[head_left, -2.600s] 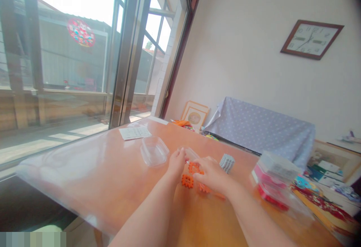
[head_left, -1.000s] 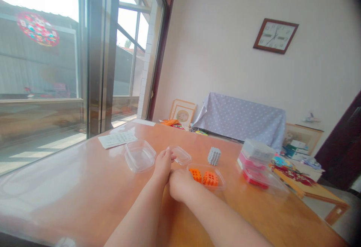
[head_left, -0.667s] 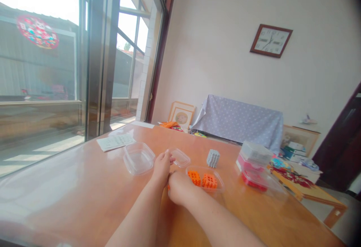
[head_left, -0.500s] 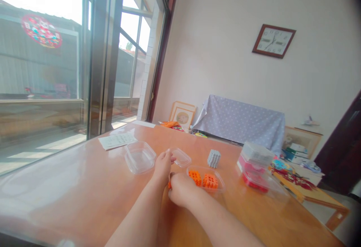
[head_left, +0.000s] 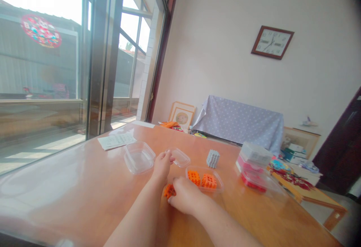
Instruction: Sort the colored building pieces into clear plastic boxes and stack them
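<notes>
right hand [head_left: 186, 195]: orange lattice piece [head_left: 169, 191] between thumb and fingers

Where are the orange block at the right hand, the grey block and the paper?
Orange block [head_left: 168, 191] at the right hand [head_left: 184, 195]: head view, its exposed part.
Grey block [head_left: 213, 159]: head view, middle of its ridged side.
Paper [head_left: 117, 141]: head view, upper face.

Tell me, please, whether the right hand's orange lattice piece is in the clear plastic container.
Out: the piece is left of the container.
</notes>
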`<state>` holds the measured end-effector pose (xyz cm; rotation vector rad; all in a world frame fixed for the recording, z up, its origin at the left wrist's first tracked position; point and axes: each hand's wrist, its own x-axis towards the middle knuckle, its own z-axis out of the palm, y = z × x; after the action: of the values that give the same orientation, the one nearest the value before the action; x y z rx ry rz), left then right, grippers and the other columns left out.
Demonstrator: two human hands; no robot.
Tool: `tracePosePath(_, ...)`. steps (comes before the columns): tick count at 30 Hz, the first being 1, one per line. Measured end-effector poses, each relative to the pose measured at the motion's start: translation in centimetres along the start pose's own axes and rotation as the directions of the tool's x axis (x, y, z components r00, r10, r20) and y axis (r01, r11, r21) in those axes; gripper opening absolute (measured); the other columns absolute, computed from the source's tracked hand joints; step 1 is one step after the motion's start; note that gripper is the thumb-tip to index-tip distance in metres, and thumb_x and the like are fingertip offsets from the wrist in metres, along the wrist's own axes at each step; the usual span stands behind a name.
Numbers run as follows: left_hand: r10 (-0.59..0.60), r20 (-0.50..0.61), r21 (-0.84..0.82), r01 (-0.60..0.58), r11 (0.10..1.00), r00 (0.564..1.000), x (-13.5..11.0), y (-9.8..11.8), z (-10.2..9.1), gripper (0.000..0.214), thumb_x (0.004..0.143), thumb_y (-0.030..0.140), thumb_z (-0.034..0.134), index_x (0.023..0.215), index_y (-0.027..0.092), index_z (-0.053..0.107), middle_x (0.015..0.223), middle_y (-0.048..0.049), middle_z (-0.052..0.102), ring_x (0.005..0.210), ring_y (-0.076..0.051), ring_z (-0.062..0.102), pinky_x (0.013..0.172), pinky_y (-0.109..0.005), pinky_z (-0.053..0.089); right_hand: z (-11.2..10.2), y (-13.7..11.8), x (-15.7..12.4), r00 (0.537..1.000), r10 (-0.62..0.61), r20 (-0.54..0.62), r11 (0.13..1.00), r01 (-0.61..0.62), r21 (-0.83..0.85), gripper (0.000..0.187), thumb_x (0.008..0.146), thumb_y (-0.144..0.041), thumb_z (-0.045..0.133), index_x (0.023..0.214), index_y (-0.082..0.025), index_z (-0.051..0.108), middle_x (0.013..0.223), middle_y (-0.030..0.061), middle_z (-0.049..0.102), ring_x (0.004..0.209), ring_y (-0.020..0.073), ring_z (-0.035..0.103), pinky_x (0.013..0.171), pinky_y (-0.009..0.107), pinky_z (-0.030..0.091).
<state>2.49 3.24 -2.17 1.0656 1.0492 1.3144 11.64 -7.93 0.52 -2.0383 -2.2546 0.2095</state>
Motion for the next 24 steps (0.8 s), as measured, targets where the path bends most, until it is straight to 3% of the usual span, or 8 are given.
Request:
tracePosePath(7, -0.008, 0.004, 0.011, 0.008, 1.000, 1.000, -0.1, 0.1, 0.0, 0.038, 0.082, 0.055, 0.057, 0.085, 0.017, 0.061, 0.094, -0.0141, 0.074, 0.082, -0.022, 0.066, 0.072, -0.032, 0.046, 0.1, 0.5, -0.9, 1.000, 0.006, 0.018, 1.000, -0.006, 0.029, 0.029, 0.070, -0.030, 0.063, 0.096, -0.019, 0.063, 0.095, 0.0074, 0.068, 0.075, 0.0213, 0.065, 0.055, 0.026, 0.035)
tracePosePath(12, -0.006, 0.007, 0.000, 0.006, 1.000, 1.000, -0.5, 0.3, 0.1, 0.038, 0.082, 0.056, 0.057, 0.084, 0.018, 0.061, 0.090, -0.0123, 0.074, 0.079, -0.021, 0.066, 0.071, -0.031, 0.046, -2.5, 1.7, -2.7, 0.996, -0.077, -0.052, 0.989, 0.083, 0.126, 0.027, 0.072, -0.029, 0.064, 0.098, -0.020, 0.066, 0.099, 0.0044, 0.064, 0.077, 0.0164, 0.060, 0.061, 0.024, 0.037)
tracePosePath(15, 0.018, 0.038, 0.020, -0.019, 1.000, 0.999, -0.6, 0.0, 0.3, 0.039, 0.083, 0.056, 0.056, 0.083, 0.017, 0.062, 0.089, -0.0122, 0.074, 0.077, -0.021, 0.066, 0.071, -0.032, 0.046, -5.0, 4.0, -3.1, 0.984, -0.102, -0.147, 0.975, 0.128, 0.181, 0.038, 0.074, -0.025, 0.065, 0.113, -0.025, 0.066, 0.110, 0.0027, 0.062, 0.086, 0.0153, 0.060, 0.073, 0.023, 0.040)
tracePosePath(18, 0.080, 0.070, 0.065, -0.084, 0.994, 0.994, -0.4, -0.7, 0.6, 0.038, 0.082, 0.056, 0.058, 0.079, 0.018, 0.062, 0.086, -0.0109, 0.073, 0.076, -0.021, 0.065, 0.072, -0.032, 0.046, -7.1, 7.5, -2.7, 0.983, -0.036, -0.178, 0.974, 0.074, 0.213, 0.041, 0.074, -0.023, 0.065, 0.115, -0.024, 0.066, 0.109, 0.0029, 0.063, 0.091, 0.0167, 0.060, 0.079, 0.024, 0.042)
tracePosePath(24, 0.199, 0.163, 0.162, -0.226, 0.961, 0.966, -0.4, -1.2, 1.2, 0.036, 0.079, 0.055, 0.062, 0.073, 0.019, 0.061, 0.076, -0.0060, 0.070, 0.076, -0.021, 0.064, 0.070, -0.029, 0.044, -7.4, 13.9, -1.7, 0.990, 0.057, -0.126, 0.988, -0.038, 0.149, 0.038, 0.069, -0.016, 0.064, 0.107, -0.020, 0.070, 0.104, 0.0036, 0.066, 0.089, 0.0172, 0.060, 0.080, 0.025, 0.042)
